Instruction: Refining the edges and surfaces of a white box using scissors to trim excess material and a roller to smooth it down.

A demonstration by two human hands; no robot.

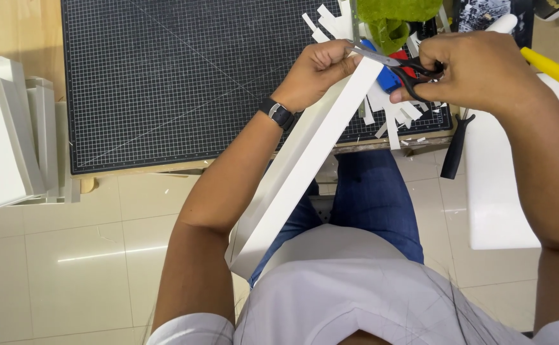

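My left hand (316, 71) grips the far end of a long white board strip (305, 166) that slants from the cutting mat down toward my lap. My right hand (477, 70) holds black-handled scissors (388, 62), their blades open at the top edge of the strip, next to my left fingers. A black watch sits on my left wrist. Beneath the hands lie several white paper offcuts (391, 115) and a blue and red object (388, 76), partly hidden.
A dark gridded cutting mat (183, 76) covers a wooden table. White foam boards (11, 134) are stacked at the left. Green moss-like material (394, 16) lies at the top. A black-handled tool (455, 147), a yellow tool (551, 67) and a white board (497, 185) are at the right. Tiled floor below.
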